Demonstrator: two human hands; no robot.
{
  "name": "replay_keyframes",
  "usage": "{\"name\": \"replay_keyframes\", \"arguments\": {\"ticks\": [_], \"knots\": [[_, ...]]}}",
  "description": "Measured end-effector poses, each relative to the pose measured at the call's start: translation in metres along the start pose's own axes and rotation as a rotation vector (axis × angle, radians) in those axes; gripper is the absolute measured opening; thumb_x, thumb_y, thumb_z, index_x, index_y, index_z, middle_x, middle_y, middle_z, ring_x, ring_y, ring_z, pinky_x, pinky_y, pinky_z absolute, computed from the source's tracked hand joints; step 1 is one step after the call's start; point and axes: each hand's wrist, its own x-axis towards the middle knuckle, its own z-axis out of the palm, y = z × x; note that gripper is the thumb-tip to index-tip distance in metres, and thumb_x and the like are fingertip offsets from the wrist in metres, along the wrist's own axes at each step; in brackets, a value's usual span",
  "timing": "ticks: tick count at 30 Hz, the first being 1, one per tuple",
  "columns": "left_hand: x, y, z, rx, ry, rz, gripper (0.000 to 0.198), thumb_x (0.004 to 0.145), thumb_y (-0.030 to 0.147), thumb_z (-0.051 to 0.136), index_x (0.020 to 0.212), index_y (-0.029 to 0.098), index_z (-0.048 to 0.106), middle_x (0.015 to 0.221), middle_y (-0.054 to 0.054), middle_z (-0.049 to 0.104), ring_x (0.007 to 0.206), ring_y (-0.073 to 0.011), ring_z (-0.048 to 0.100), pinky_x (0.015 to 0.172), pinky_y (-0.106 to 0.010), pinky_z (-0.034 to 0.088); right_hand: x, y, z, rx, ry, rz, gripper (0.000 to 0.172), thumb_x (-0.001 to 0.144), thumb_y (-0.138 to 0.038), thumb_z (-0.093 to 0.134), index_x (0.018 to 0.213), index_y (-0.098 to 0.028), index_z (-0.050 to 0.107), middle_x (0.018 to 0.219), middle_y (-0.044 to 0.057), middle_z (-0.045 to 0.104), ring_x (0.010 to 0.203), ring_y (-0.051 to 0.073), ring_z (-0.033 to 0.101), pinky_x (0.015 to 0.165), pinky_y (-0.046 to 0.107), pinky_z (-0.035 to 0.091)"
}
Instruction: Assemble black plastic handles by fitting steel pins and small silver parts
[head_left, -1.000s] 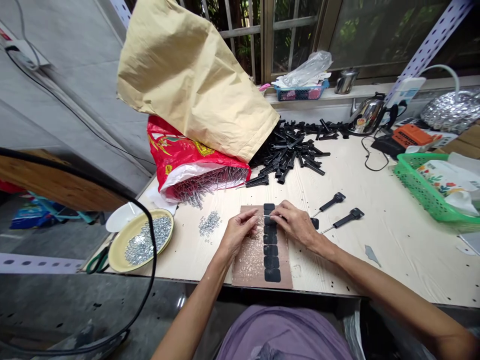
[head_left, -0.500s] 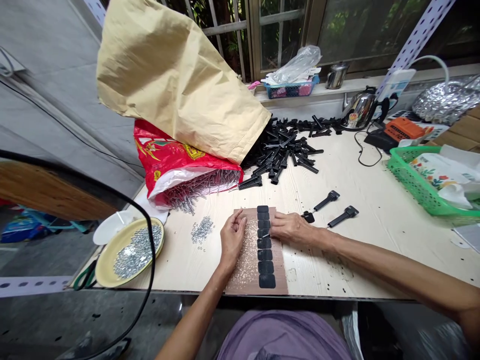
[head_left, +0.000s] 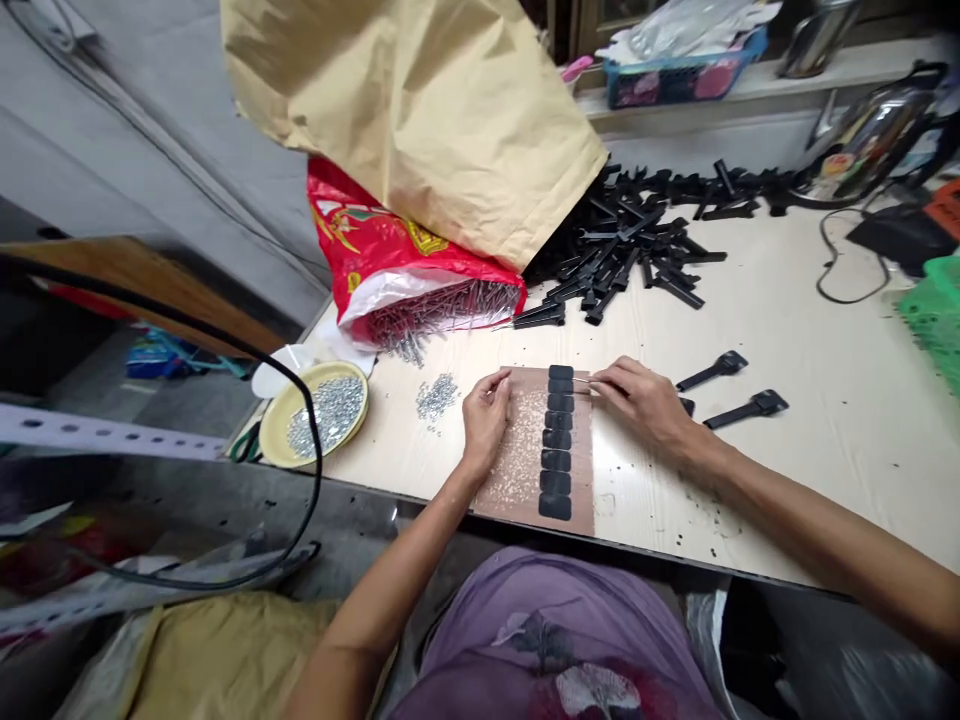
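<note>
A brown board (head_left: 517,490) lies at the table's front edge, with a column of several black rounded pieces (head_left: 555,460) down its right part and pale specks on its left. My left hand (head_left: 487,415) rests at the board's upper left edge, fingers curled together; whether they hold anything is hidden. From the right, my right hand (head_left: 634,395) pinches a thin metal pin (head_left: 582,380), whose tip reaches the upper black pieces. Just beyond that hand lie two black handled parts (head_left: 712,370). A small pile of silvery bits (head_left: 437,398) is left of the board.
A yellow bowl (head_left: 271,440) of silvery bits stands at the table's left. Behind are a red bag (head_left: 352,240) of metal pins, a large tan sack (head_left: 420,120) and heaped black parts (head_left: 622,240). A black cable (head_left: 315,500) loops at the left; a green basket (head_left: 934,320) is right.
The view has shifted and tilted. My right hand has moved up along the black column and slightly away from it, and the pin now shows between its fingers. My left hand stays at the board's left edge.
</note>
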Motion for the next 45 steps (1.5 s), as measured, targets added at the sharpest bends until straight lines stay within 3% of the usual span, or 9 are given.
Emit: {"name": "replay_keyframes", "arguments": {"ticks": [9,14,17,24,30,33,36,40,45], "knots": [[-0.018,0.032,-0.087,0.065,0.172,0.115,0.030,0.079,0.037,0.061,0.102,0.017,0.067,0.070,0.000,0.055,0.045,-0.0045,0.040,0.037,-0.018,0.025,-0.027,-0.009,-0.017,0.056,0.053,0.083,0.027,0.091,-0.029,0.046,0.109,-0.021,0.064,0.094,0.008,0.062,0.083,0.020,0.060,0.070,0.035,0.048],[-0.031,0.021,-0.127,0.445,0.285,0.231,0.017,0.076,0.031,0.065,0.087,0.019,0.073,0.074,-0.003,0.063,0.057,-0.0110,0.050,0.055,-0.022,0.039,-0.039,-0.006,-0.010,0.030,0.051,0.104,0.028,0.090,-0.034,0.048,0.111,-0.024,0.063,0.096,0.007,0.063,0.085,0.020,0.061,0.069,0.033,0.049],[-0.031,0.008,-0.136,0.647,0.221,0.315,0.012,0.078,0.027,0.063,0.083,0.020,0.073,0.077,-0.004,0.064,0.067,-0.0148,0.055,0.066,-0.025,0.041,-0.039,-0.008,-0.006,0.011,0.079,0.113,0.025,0.089,-0.037,0.049,0.105,-0.024,0.063,0.098,0.005,0.065,0.088,0.020,0.062,0.075,0.034,0.049],[-0.037,-0.011,-0.139,0.973,0.057,0.337,0.021,0.088,0.026,0.050,0.096,0.023,0.069,0.084,-0.005,0.058,0.075,-0.0168,0.058,0.068,-0.027,0.043,-0.036,-0.024,-0.008,0.042,0.063,0.042,0.025,0.090,-0.038,0.047,0.107,-0.026,0.062,0.098,0.005,0.063,0.086,0.020,0.062,0.075,0.034,0.049],[-0.034,-0.018,-0.145,0.972,0.032,0.342,0.021,0.088,0.024,0.049,0.097,0.022,0.068,0.086,-0.005,0.058,0.079,-0.0171,0.059,0.072,-0.028,0.045,-0.038,-0.033,-0.005,0.059,0.071,0.020,0.022,0.090,-0.036,0.048,0.104,-0.025,0.062,0.096,0.005,0.064,0.087,0.020,0.062,0.077,0.034,0.050],[-0.034,-0.015,-0.144,0.817,0.075,0.319,0.012,0.083,0.024,0.056,0.085,0.020,0.067,0.086,-0.006,0.060,0.081,-0.0179,0.059,0.075,-0.029,0.045,-0.036,-0.042,-0.003,0.081,0.065,-0.002,0.023,0.091,-0.034,0.048,0.104,-0.024,0.063,0.096,0.006,0.062,0.087,0.020,0.062,0.074,0.034,0.050],[-0.036,-0.004,-0.134,0.489,0.114,0.150,0.011,0.076,0.029,0.065,0.077,0.018,0.065,0.074,-0.003,0.060,0.063,-0.0135,0.056,0.060,-0.025,0.045,-0.029,-0.059,0.001,0.111,0.065,-0.019,0.021,0.091,-0.031,0.048,0.104,-0.023,0.063,0.095,0.007,0.062,0.085,0.019,0.061,0.073,0.033,0.051],[-0.038,0.018,-0.098,-0.108,-0.035,-0.139,0.026,0.070,0.035,0.071,0.080,0.013,0.063,0.066,-0.002,0.061,0.050,-0.0075,0.051,0.049,-0.020,0.043,-0.011,-0.090,0.011,0.178,0.070,-0.071,0.020,0.091,-0.027,0.048,0.105,-0.023,0.063,0.094,0.006,0.062,0.084,0.017,0.061,0.073,0.031,0.052],[-0.040,0.034,-0.047,-0.414,-0.105,-0.172,0.026,0.066,0.030,0.077,0.078,0.012,0.063,0.070,-0.003,0.066,0.061,-0.0091,0.060,0.062,-0.021,0.050,0.007,-0.110,0.022,0.039,0.078,-0.132,0.025,0.094,-0.025,0.042,0.106,-0.019,0.063,0.096,0.007,0.062,0.084,0.015,0.060,0.072,0.028,0.052]]}}
